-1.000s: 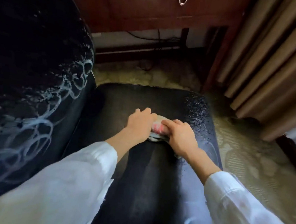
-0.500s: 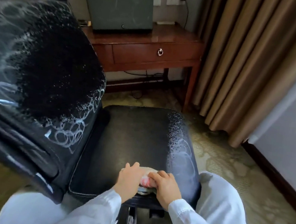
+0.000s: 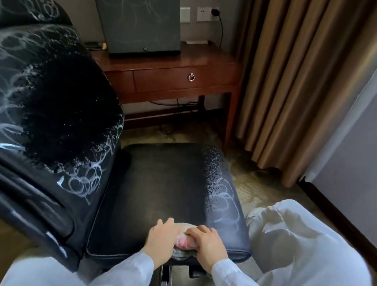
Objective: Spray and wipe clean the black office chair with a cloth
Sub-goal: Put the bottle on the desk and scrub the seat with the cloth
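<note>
The black office chair has its seat [image 3: 162, 186] in the middle of the view and its backrest [image 3: 48, 106] at the left. White swirl marks and speckles cover the backrest's rim and the seat's right side. A crumpled pale cloth [image 3: 183, 242] with a pink patch lies on the seat's near edge. My left hand [image 3: 162, 239] presses on the cloth's left side with fingers laid forward. My right hand [image 3: 207, 244] curls its fingers over the cloth's right side. Most of the cloth is hidden under both hands.
Behind the chair stands a wooden desk [image 3: 178, 72] with a drawer, and on it a dark box [image 3: 137, 15] marked with white scribbles. Brown curtains [image 3: 292, 83] hang at the right, above patterned carpet [image 3: 248, 183]. My knee [image 3: 299, 245] is right of the seat.
Both hands have drawn the cloth back from the middle of the seat to its near edge. The view has pulled back and up, so the desk top and curtains show.
</note>
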{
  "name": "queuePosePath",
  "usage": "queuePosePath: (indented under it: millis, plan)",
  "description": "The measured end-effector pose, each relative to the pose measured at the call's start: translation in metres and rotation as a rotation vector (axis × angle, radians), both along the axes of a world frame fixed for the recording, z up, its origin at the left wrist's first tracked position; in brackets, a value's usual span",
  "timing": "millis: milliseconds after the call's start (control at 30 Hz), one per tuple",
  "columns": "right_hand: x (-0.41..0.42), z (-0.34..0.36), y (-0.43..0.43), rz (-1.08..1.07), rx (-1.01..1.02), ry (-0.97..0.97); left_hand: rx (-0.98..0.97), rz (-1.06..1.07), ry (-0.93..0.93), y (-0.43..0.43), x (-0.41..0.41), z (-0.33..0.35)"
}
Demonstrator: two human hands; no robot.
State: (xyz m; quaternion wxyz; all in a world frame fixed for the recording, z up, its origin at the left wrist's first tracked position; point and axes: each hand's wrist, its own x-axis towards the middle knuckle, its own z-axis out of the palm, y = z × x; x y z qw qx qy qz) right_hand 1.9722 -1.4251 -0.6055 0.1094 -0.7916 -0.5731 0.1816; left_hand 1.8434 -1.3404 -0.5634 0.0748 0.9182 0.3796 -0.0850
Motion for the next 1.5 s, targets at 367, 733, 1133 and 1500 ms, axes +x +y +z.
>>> queuePosePath:
  millis: [367, 733, 1133, 1500]
  plan:
    - [0.02, -0.003, 0.007, -0.007, 0.063, 0.003, 0.106, -0.031, -0.057, 0.003, 0.016, -0.006]
    - [0.098, 0.001, 0.013, -0.051, -0.043, -0.035, 0.04, -0.189, -0.067, 0.02, 0.088, -0.019]
    - [0.181, -0.016, 0.156, -0.066, 0.18, -0.089, 0.177, 0.015, -0.042, 0.142, 0.183, -0.027]
    - [0.246, -0.015, 0.297, -0.088, 0.283, -0.119, 0.283, 0.129, -0.139, 0.28, 0.255, -0.049]
